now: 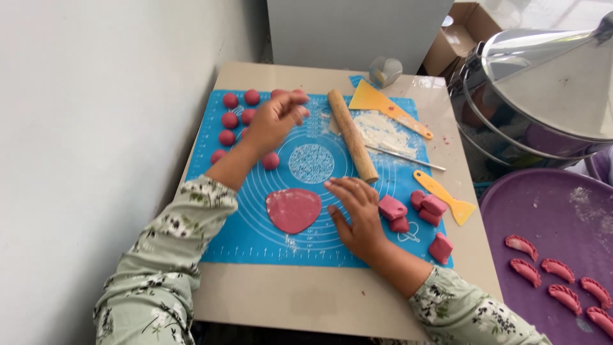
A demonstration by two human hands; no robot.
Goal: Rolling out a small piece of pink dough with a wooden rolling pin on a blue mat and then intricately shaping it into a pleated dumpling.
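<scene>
My left hand (276, 118) reaches over the far left of the blue silicone mat (255, 233), among the pink dough balls (230, 120); its fingers are curled, and I cannot tell whether they grasp a ball; my right hand (357, 214) lies flat and released on the mat, fingers spread, just beside the flattened pink dough disc (294, 209), which sits near the mat's front centre; the wooden rolling pin (352, 135) lies diagonally beyond it, beside a patch of flour (383, 133); cut pink dough blocks (428, 207) sit right of my right hand, near a yellow scraper (447, 195); the mat rests on the beige counter (287, 297); folded pink dumplings (559, 268) lie on a purple tray (543, 211) at right.
</scene>
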